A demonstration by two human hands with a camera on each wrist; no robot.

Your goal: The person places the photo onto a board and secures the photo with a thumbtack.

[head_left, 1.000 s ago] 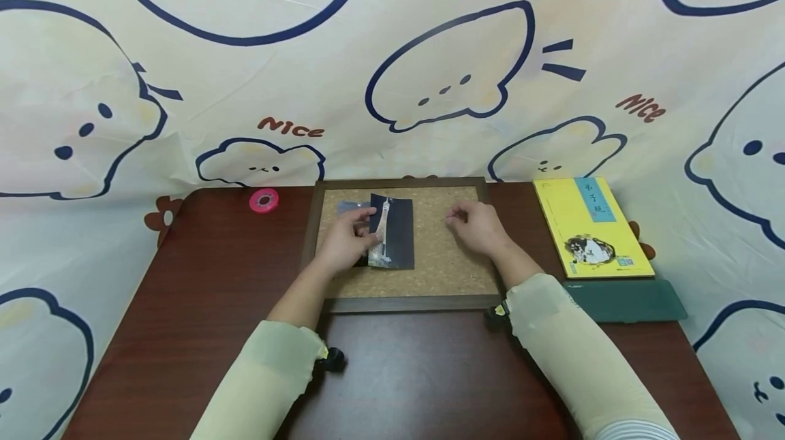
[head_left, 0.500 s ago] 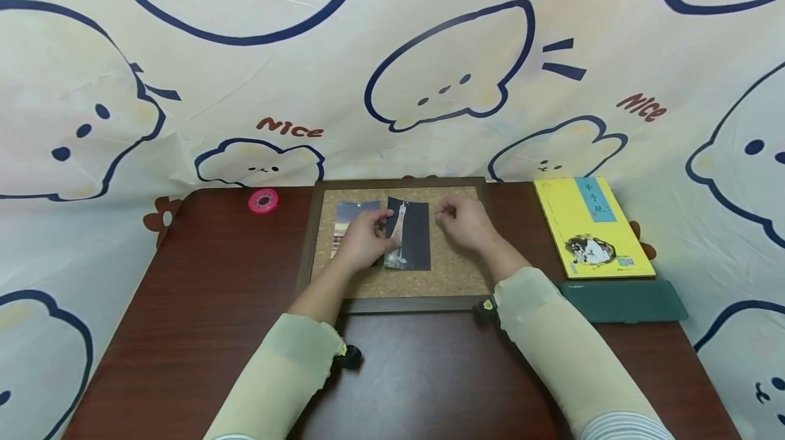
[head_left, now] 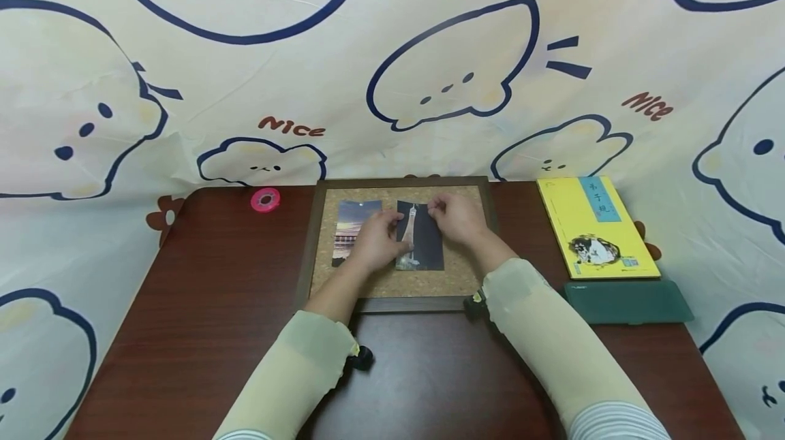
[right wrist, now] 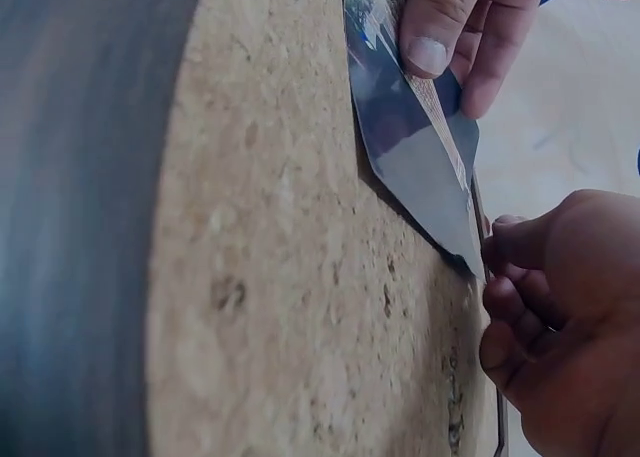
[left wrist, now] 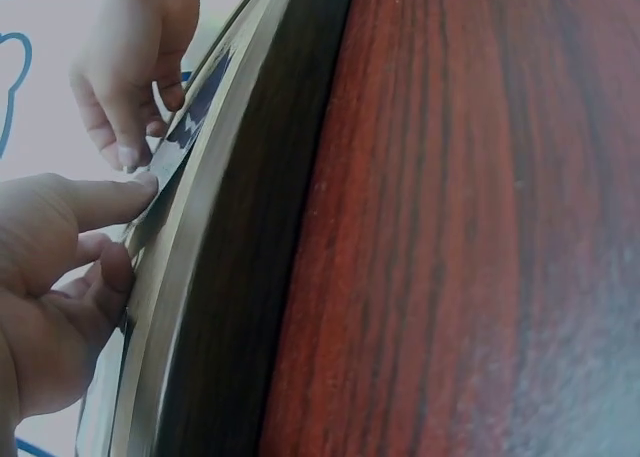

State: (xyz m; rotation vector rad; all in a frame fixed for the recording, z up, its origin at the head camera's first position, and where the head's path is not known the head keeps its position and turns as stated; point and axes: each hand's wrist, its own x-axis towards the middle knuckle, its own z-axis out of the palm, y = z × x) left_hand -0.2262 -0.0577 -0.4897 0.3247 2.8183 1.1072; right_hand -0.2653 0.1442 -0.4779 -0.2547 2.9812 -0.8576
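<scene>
Nearest me, two pale sleeves reach across a glossy reddish wood-grain table, each with a small black fitting at the wrist. Beyond them lies one rectangular cork board, its speckled tan face rough and pitted, bordered by a dark wooden frame. Two glossy photo cards rest flat on the cork, side by side: a sunset photo on the left and a dark tower photo in the middle. The left hand presses its thumb and fingertips onto the tower photo's left edge, the other fingers loosely curled under. The right hand pinches the card's upper right corner between curled fingers; the wrist view shows that corner lifted slightly off the cork. To the right, well apart from the board, sit one flat dark green case and, behind it, one thin yellow book with a blue title strip. At the far left edge lies one small pink tape roll. Behind everything hangs a cream cloth printed with blue-outlined cartoon blobs.
</scene>
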